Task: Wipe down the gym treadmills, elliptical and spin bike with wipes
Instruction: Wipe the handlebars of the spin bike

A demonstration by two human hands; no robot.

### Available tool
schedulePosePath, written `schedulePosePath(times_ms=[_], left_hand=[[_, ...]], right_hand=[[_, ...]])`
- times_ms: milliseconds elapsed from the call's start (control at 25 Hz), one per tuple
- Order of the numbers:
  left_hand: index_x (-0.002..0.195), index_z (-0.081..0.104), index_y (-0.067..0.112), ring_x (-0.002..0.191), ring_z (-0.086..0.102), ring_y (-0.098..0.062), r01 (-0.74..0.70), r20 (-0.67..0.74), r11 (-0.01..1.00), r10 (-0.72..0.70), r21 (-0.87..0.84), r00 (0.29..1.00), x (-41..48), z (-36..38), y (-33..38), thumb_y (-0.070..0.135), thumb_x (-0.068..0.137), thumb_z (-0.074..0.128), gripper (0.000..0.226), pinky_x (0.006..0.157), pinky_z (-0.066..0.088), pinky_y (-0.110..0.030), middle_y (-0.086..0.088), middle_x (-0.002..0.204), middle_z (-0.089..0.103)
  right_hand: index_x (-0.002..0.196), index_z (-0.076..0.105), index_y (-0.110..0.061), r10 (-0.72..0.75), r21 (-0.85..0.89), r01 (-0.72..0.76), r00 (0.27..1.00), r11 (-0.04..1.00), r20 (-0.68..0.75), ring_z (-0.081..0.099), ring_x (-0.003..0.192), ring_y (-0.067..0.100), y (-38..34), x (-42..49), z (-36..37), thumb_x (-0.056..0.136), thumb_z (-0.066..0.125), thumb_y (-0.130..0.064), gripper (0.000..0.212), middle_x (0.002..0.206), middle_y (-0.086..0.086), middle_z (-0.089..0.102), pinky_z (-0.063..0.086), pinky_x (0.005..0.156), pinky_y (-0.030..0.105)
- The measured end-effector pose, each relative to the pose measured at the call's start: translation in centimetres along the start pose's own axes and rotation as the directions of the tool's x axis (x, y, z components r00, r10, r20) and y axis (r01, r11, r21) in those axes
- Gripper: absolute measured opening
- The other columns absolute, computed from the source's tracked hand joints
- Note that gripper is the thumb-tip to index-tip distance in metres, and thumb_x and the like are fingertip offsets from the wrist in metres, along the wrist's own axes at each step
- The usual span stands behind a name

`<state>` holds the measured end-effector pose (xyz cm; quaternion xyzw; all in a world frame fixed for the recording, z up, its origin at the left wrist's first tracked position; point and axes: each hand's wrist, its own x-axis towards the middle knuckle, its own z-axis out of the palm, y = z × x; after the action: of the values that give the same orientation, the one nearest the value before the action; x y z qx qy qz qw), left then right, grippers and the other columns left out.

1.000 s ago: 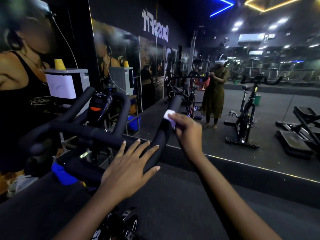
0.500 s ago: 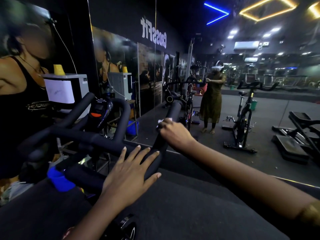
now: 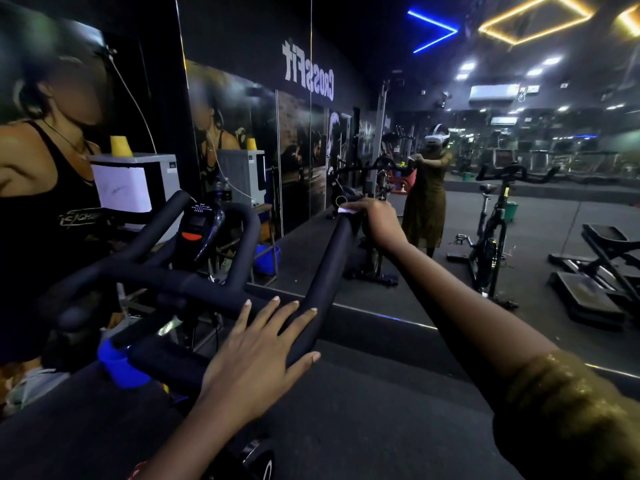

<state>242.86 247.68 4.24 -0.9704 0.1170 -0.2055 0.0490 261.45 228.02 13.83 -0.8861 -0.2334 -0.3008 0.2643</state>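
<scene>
The spin bike's black foam handlebar (image 3: 194, 282) fills the lower left of the head view, with a small console (image 3: 197, 230) at its centre. My left hand (image 3: 256, 358) lies flat, fingers spread, on the near bend of the right bar. My right hand (image 3: 377, 221) is at the far tip of that right bar (image 3: 329, 268), fingers curled over a white wipe (image 3: 346, 210) pressed against the tip. Only an edge of the wipe shows past my fingers.
A wall mirror (image 3: 450, 271) stands just beyond the bar and reflects a person with a headset, a second spin bike (image 3: 491, 244) and step benches (image 3: 595, 271). A blue holder (image 3: 117, 362) sits under the handlebar. A grey box (image 3: 138, 188) is at the left.
My right hand has slid the wipe up the right bar from its middle to the far tip. My left hand has stayed flat on the near bend.
</scene>
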Motion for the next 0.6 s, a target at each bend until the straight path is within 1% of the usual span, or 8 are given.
schedulePosePath(times_ms=[40, 120, 240, 320, 400, 480, 520, 600], left_hand=[[0.125, 0.060, 0.029, 0.112, 0.062, -0.019, -0.007, -0.007, 1.000, 0.007, 0.006, 1.000, 0.0, 0.0, 0.0, 0.059, 0.096, 0.006, 0.069, 0.090, 0.050, -0.045, 0.006, 0.118, 0.066], [0.126, 0.059, 0.028, 0.113, 0.062, -0.019, -0.020, -0.026, 1.000, 0.021, 0.019, 0.999, 0.0, 0.0, -0.1, 0.059, 0.096, 0.007, 0.068, 0.091, 0.049, -0.046, 0.006, 0.118, 0.065], [0.127, 0.058, 0.029, 0.113, 0.061, -0.019, -0.027, -0.049, 0.999, 0.029, 0.034, 0.998, 0.0, 0.0, -0.1, 0.060, 0.095, 0.008, 0.067, 0.091, 0.049, -0.046, 0.007, 0.118, 0.065], [0.126, 0.058, 0.028, 0.111, 0.063, -0.019, -0.029, -0.053, 0.999, 0.031, 0.042, 0.998, 0.0, -0.2, 0.0, 0.059, 0.095, 0.008, 0.067, 0.090, 0.049, -0.046, 0.007, 0.117, 0.066], [0.125, 0.059, 0.028, 0.109, 0.064, -0.019, -0.029, -0.058, 0.998, 0.032, 0.051, 0.998, 0.0, -0.3, 0.0, 0.059, 0.096, 0.008, 0.067, 0.089, 0.049, -0.046, 0.006, 0.115, 0.067], [0.125, 0.059, 0.028, 0.109, 0.064, -0.019, -0.031, -0.074, 0.997, 0.036, 0.069, 0.997, 0.0, -0.2, 0.1, 0.058, 0.096, 0.011, 0.064, 0.089, 0.050, -0.046, 0.006, 0.115, 0.067], [0.125, 0.059, 0.028, 0.109, 0.064, -0.019, -0.036, -0.084, 0.996, 0.042, 0.077, 0.996, -0.1, -0.2, 0.1, 0.059, 0.095, 0.016, 0.061, 0.089, 0.050, -0.046, 0.006, 0.116, 0.067], [0.125, 0.058, 0.028, 0.110, 0.063, -0.018, -0.043, -0.101, 0.995, 0.053, 0.094, 0.994, -0.2, 0.0, 0.0, 0.059, 0.092, 0.023, 0.058, 0.090, 0.049, -0.044, 0.006, 0.118, 0.066]], right_hand=[[0.114, 0.067, -0.014, 0.113, 0.084, -0.108, 0.992, 0.991, -0.063, 0.059, 0.108, 0.029, 0.2, -0.1, 0.6, 0.080, 0.046, 0.009, 0.046, 0.112, 0.017, 0.066, 0.045, 0.090, 0.036], [0.118, 0.065, -0.017, 0.363, 0.286, -0.314, 0.921, 0.905, -0.139, 0.061, 0.105, 0.027, 0.2, -1.0, 1.6, 0.081, 0.045, 0.007, 0.048, 0.109, 0.016, 0.067, 0.045, 0.083, 0.026], [0.120, 0.062, -0.014, 0.605, 0.550, -0.433, 0.776, 0.715, -0.176, 0.059, 0.098, 0.013, -1.4, -4.0, 3.4, 0.083, 0.046, 0.008, 0.046, 0.116, 0.013, 0.064, 0.036, 0.073, 0.012], [0.119, 0.063, -0.014, 0.660, 0.657, -0.401, 0.724, 0.639, -0.200, 0.050, 0.084, -0.003, -3.1, -6.9, 4.7, 0.082, 0.046, 0.011, 0.047, 0.119, 0.012, 0.062, 0.036, 0.068, 0.010], [0.116, 0.065, -0.014, 0.667, 0.685, -0.368, 0.708, 0.629, -0.232, 0.045, 0.080, -0.010, -4.6, -9.9, 6.2, 0.082, 0.050, 0.011, 0.045, 0.117, 0.012, 0.061, 0.036, 0.068, 0.009], [0.113, 0.066, -0.012, 0.654, 0.693, -0.342, 0.715, 0.635, -0.246, 0.050, 0.081, -0.007, -6.0, -12.6, 7.3, 0.080, 0.052, 0.014, 0.044, 0.113, 0.012, 0.065, 0.037, 0.072, 0.008], [0.112, 0.067, -0.009, 0.641, 0.706, -0.319, 0.728, 0.632, -0.245, 0.053, 0.083, -0.007, -6.5, -13.7, 7.7, 0.079, 0.052, 0.017, 0.044, 0.110, 0.012, 0.067, 0.037, 0.073, 0.004], [0.109, 0.068, -0.005, 0.593, 0.727, -0.263, 0.769, 0.634, -0.238, 0.056, 0.094, -0.004, -7.4, -15.7, 8.2, 0.075, 0.051, 0.022, 0.047, 0.106, 0.007, 0.068, 0.036, 0.079, -0.002]])
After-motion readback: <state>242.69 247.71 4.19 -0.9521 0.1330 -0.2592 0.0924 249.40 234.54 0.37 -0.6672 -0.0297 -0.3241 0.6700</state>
